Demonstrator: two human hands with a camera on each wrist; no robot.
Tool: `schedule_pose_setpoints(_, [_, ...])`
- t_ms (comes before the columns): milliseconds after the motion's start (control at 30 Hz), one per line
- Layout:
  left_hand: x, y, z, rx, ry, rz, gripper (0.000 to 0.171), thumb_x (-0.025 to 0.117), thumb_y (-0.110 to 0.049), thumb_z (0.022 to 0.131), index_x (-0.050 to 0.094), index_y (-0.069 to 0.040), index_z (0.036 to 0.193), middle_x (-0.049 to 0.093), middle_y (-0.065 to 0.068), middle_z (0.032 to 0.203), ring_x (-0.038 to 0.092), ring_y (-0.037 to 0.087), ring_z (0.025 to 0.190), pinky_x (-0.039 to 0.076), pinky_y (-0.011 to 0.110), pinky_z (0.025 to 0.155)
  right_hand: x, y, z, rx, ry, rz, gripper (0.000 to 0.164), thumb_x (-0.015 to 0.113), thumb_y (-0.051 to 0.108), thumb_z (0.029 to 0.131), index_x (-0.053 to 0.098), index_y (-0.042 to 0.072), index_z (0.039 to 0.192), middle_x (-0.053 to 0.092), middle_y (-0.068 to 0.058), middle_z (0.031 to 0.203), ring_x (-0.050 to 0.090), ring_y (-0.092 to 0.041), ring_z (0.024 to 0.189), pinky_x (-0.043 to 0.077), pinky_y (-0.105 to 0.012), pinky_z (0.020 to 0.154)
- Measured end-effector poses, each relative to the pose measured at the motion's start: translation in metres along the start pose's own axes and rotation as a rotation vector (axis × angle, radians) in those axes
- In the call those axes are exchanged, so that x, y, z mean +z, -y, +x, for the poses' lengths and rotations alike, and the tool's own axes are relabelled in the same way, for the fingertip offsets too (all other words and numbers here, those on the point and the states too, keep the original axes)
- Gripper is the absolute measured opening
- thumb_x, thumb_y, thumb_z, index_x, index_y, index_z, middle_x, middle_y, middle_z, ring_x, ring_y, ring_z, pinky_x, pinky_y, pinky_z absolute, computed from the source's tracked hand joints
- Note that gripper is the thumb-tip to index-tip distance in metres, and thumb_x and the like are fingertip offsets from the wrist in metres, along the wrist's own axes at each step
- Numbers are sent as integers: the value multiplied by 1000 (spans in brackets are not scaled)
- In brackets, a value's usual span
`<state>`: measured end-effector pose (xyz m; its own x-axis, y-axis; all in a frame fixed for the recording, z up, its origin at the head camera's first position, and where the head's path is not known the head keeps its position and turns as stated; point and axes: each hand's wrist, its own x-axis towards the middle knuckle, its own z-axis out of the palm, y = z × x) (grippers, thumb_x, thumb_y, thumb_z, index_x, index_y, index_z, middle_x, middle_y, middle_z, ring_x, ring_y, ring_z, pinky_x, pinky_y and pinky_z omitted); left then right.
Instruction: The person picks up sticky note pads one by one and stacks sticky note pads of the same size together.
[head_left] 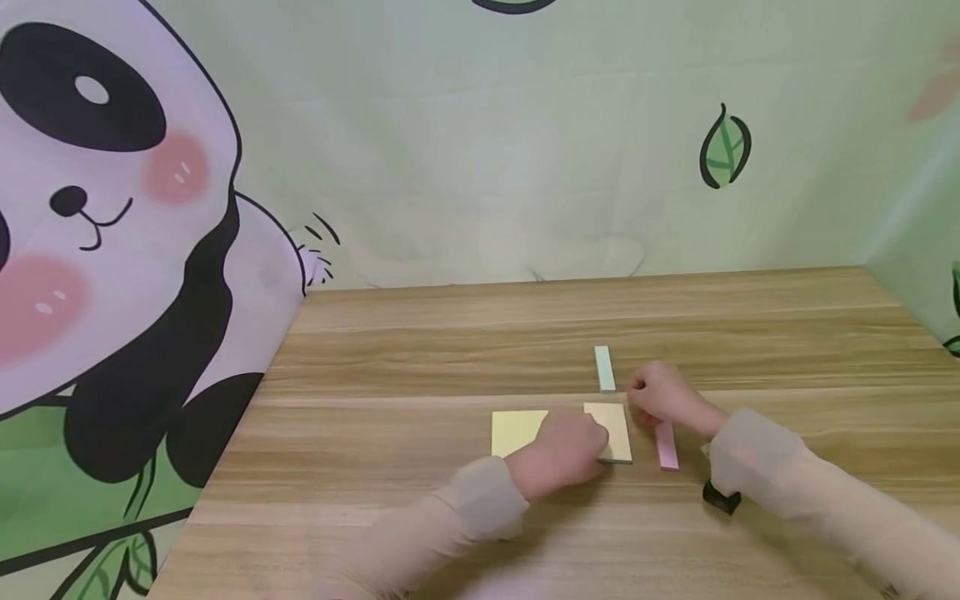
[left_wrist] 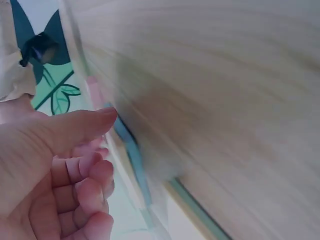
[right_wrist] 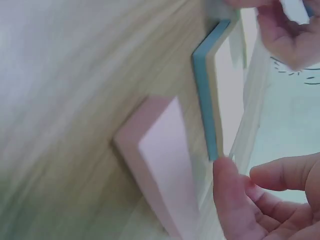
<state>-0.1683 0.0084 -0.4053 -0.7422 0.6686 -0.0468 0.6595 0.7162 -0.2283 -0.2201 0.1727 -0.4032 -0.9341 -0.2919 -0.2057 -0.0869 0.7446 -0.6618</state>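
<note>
A square sticky note stack (head_left: 617, 433), cream over a blue layer, lies on the table between both hands. My left hand (head_left: 566, 448) is at its left side, covering part of it. In the left wrist view the thumb (left_wrist: 90, 125) is straight, its tip at the stack's corner beside the blue layer (left_wrist: 132, 150), and the other fingers hang loosely curled. My right hand (head_left: 670, 396) is just right of the stack. A fingertip (right_wrist: 224, 167) reaches the stack's far corner in the right wrist view, with thumb and fingers apart. Beneath this hand lies a pink sticky strip pad (head_left: 667, 447).
A yellow sticky note pad (head_left: 516, 429) lies on the left, partly behind my left hand. Farther back is a pale mint strip pad (head_left: 604, 369). The wooden table (head_left: 420, 342) meets a panda-printed cloth (head_left: 450, 167). A black device (head_left: 722, 497) is strapped at the right wrist.
</note>
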Motion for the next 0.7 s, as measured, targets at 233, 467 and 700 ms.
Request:
schedule_pose_setpoints(233, [8, 3, -1, 2, -16, -19, 19, 67, -36, 70, 59, -20, 63, 58, -8, 62, 47, 5, 51, 38, 25, 39, 7, 2, -6, 173, 123, 244, 11, 42, 3, 83, 50, -5, 82, 57, -8, 59, 56, -10, 46, 49, -25, 46])
schedule_pose_setpoints(467, [7, 3, -1, 2, -36, -53, 10, 65, -23, 72, 59, -18, 67, 57, -5, 62, 46, 7, 51, 37, 24, 39, 14, 2, -10, 221, 150, 316, 10, 40, 3, 85, 47, -5, 85, 56, -8, 62, 56, -10, 48, 48, -21, 46])
schedule_pose_setpoints(700, [3, 2, -2, 22, -65, -42, 7, 62, -14, 73, 57, -17, 68, 57, -6, 61, 45, 6, 50, 35, 22, 38, 16, -2, -11, 226, 159, 358, 9, 39, 3, 85, 44, -2, 80, 55, -7, 60, 56, -10, 47, 48, -21, 45])
